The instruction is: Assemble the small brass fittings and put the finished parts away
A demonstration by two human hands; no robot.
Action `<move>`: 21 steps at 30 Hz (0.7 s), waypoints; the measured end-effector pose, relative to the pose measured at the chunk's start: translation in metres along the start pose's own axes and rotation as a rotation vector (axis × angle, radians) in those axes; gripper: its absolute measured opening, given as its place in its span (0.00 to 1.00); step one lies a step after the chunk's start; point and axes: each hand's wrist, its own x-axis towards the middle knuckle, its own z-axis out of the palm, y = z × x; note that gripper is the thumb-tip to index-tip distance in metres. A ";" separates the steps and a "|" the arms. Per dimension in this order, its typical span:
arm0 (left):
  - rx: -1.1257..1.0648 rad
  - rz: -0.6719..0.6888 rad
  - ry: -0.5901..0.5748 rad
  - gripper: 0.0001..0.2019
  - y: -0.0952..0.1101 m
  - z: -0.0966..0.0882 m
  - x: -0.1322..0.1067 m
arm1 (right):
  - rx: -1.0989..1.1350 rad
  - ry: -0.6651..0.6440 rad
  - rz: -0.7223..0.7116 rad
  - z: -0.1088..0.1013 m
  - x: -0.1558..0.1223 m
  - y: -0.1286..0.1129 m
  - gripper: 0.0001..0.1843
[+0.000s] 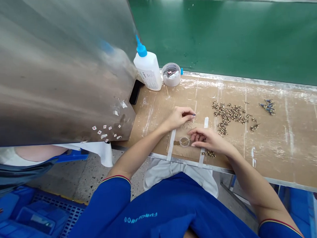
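Observation:
My left hand [179,117] is just above the cardboard-covered bench, thumb and fingers pinched together. A tiny dark bluish spot shows at its fingertips; whether it is a held part or a nail I cannot tell. My right hand [206,137] is to its right and nearer to me, fingers curled and close together beside a small round clear dish [184,146]. A thin line runs from the dish toward these fingers, too fine to name. Under and beside my right hand lie several small brass-coloured parts [210,153].
A large pile of brass-coloured parts [229,113] and a smaller blue-tipped group [268,106] lie to the right. A white bottle with blue nozzle [150,71], a tape roll [172,81] and a black phone-like object [135,92] stand behind. A metal panel [68,73] borders the left; a green belt [228,40] runs behind.

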 end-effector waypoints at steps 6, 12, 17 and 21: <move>0.083 -0.017 0.043 0.04 -0.005 -0.002 0.003 | -0.148 0.093 -0.128 0.004 0.002 0.001 0.14; 0.208 0.015 0.063 0.04 -0.009 0.002 0.003 | -0.265 0.101 -0.254 0.004 0.004 0.003 0.11; 0.220 0.042 0.048 0.04 -0.012 0.005 0.003 | -0.332 0.139 -0.366 0.013 0.007 0.008 0.11; 0.238 0.050 0.054 0.03 -0.015 0.007 0.004 | -0.437 0.183 -0.404 0.018 0.008 0.007 0.14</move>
